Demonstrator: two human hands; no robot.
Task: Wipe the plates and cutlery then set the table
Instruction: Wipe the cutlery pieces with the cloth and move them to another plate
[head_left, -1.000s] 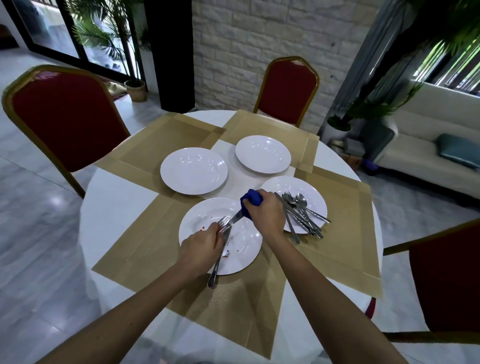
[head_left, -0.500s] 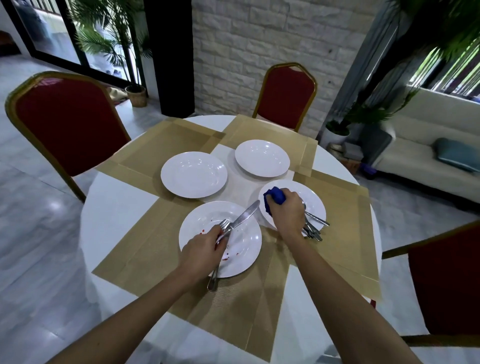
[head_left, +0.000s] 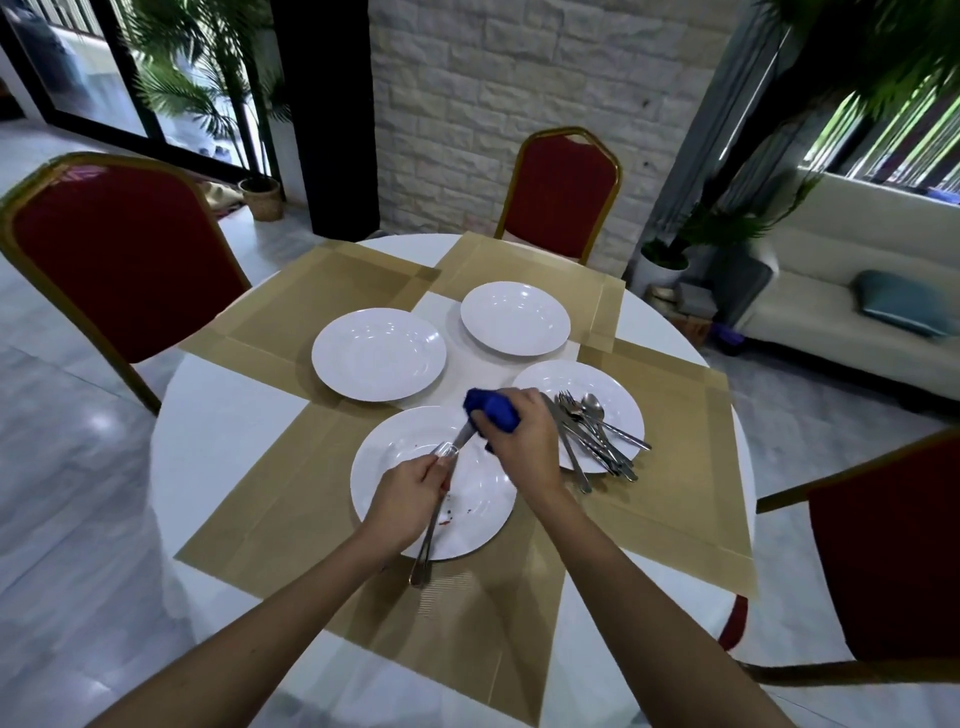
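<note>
Over the nearest round white glossy plate (head_left: 483, 512), a long, slim stainless-steel utensil (head_left: 428, 540) is gripped by the left hand (head_left: 408, 501), whose fingers are curled tight round its middle. Its rounded handle end projects past the plate's near rim, above a tan woven placemat (head_left: 291, 493). The utensil's far end is wrapped in a crumpled blue cloth (head_left: 492, 409), which is pinched round the metal by the fingers of the right hand (head_left: 522, 441). Whether the utensil is a knife or a fork cannot be told through the blur. A few small red specks are seen on the smooth face of this plate.

Just to the right, a second white plate (head_left: 613, 387) is loaded with a loose heap of shiny steel forks, spoons and knives (head_left: 597, 439), some handles overhanging its near rim onto the mat. Two more shallow white plates (head_left: 379, 356) (head_left: 514, 319) are set farther off, glossy with reflected light. All four plates are laid on overlapping tan placemats with a fine ribbed weave, spread across a round white tabletop (head_left: 223, 431). Red padded chairs (head_left: 119, 270) with gold-coloured frames are placed round it.
</note>
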